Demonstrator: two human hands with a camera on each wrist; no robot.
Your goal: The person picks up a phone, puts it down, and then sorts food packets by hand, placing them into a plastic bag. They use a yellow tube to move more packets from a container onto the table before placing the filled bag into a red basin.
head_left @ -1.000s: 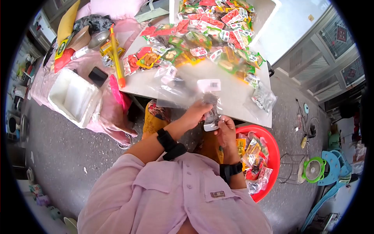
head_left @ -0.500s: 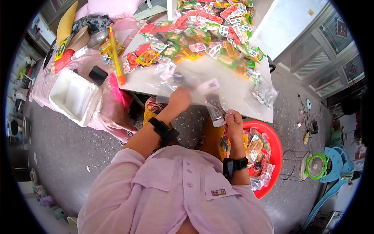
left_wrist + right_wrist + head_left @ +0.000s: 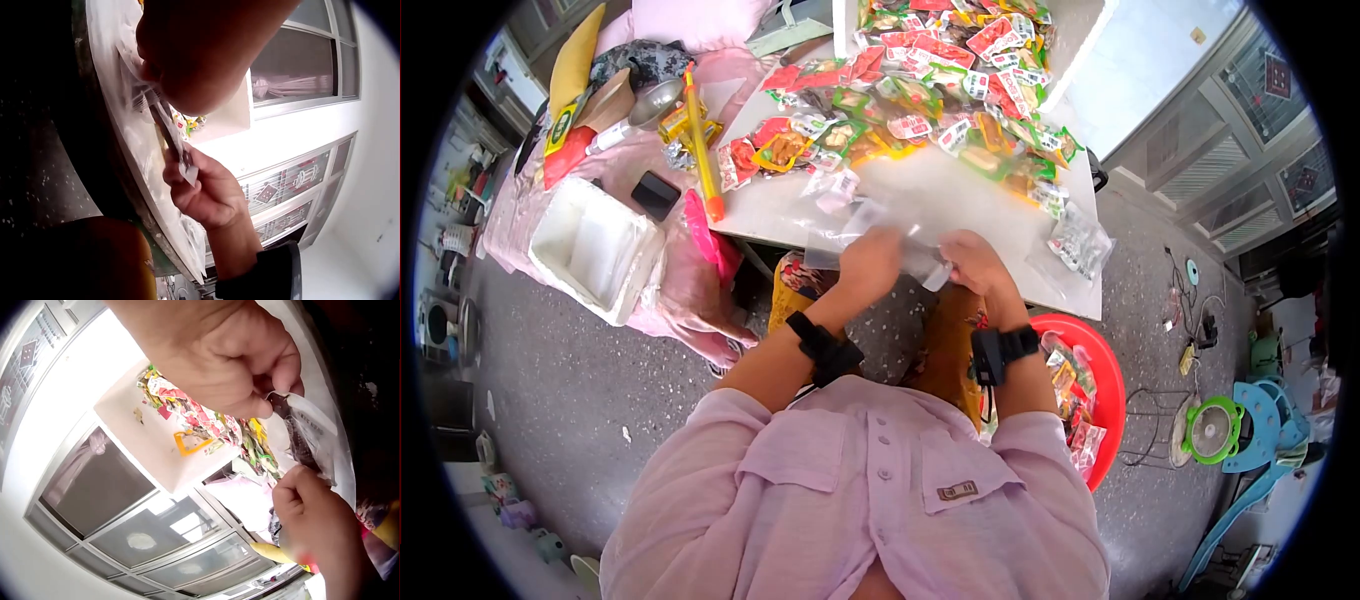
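My right hand (image 3: 975, 262) pinches one end of a flat clear packet (image 3: 303, 437) with dark food inside and a white label. In the right wrist view my left hand (image 3: 315, 512) has its fingers curled at the packet's other end. It grips a thin clear plastic bag (image 3: 825, 235) that lies over the table's near edge and overlaps the packet. Both hands are close together above that edge. The left wrist view shows the right thumb and fingers (image 3: 194, 187) on the packet's white end; the left palm hides part of the bag.
Many colourful snack packets (image 3: 910, 95) are heaped on the white table (image 3: 1000, 225), spilling from a white foam box (image 3: 1090, 50). More packets fill a red basin (image 3: 1108, 400) at lower right. A white foam tray (image 3: 590, 250) and a yellow-orange stick (image 3: 700, 150) lie at left.
The left hand let go of the packet and moved left to the clear bag. The right hand then brought the packet up and left, beside the left hand.
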